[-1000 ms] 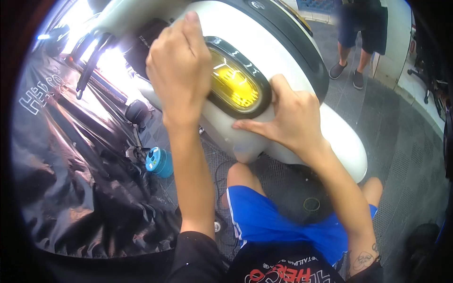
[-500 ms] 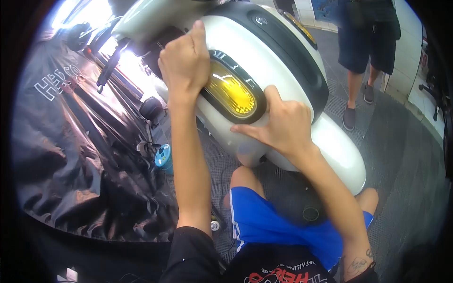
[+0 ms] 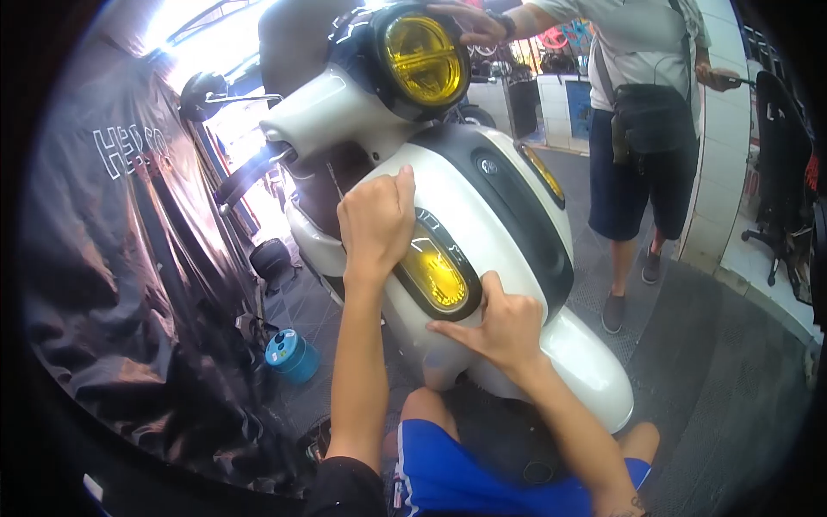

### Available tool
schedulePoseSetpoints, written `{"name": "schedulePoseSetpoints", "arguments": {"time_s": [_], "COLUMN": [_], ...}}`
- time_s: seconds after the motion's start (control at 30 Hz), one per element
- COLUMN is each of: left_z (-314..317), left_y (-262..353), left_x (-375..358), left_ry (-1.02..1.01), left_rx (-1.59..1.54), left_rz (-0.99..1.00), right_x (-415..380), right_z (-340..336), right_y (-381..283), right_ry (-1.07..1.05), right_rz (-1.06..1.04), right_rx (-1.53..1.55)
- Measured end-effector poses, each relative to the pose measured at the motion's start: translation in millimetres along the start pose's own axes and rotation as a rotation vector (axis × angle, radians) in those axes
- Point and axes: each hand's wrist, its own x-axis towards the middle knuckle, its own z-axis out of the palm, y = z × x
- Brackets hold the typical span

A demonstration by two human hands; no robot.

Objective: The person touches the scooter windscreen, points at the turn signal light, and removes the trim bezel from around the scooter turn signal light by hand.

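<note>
A white scooter point(image 3: 457, 194) stands in front of me, with a yellow oval lamp point(image 3: 444, 277) set in a dark surround on its front panel. My left hand point(image 3: 376, 222) is closed in a fist over the lamp's upper left edge, thumb pointing up; what it holds, if anything, I cannot tell. A thin metal rod point(image 3: 333, 179) shows just beyond its knuckles. Around the lamp's lower end, my right hand point(image 3: 510, 327) has its thumb and forefinger spread apart, the thumb below the surround and the forefinger against its right side.
Above the lamp is the round yellow headlight point(image 3: 424, 60), with another person's hand point(image 3: 474, 21) against its rim. That person point(image 3: 642, 129) stands behind the scooter, wearing a black bag. A black curtain point(image 3: 138, 302) hangs at left, and a blue bucket point(image 3: 297, 360) stands on the floor.
My view has tilted up, bringing the headlight and the other person's upper body into sight. Both my hands keep about the same places around the oval lamp.
</note>
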Motion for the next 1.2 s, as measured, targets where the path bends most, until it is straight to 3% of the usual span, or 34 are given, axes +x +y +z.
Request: {"name": "schedulePoseSetpoints", "arguments": {"time_s": [0.63,1.2], "left_z": [5.2,3.2], "left_y": [-10.2,-14.1], "left_x": [-9.0,-16.3], "left_ry": [0.099,0.152], "left_rx": [-0.109,-0.171], "left_rz": [0.046,0.041], "right_x": [-0.6,-0.7], "right_z": [1.3,-7.6], "right_y": [-6.4,-27.5], "right_ry": [0.050,-0.051], "right_rz": [-0.009,0.147], "right_rx": [-0.024,-0.126]}}
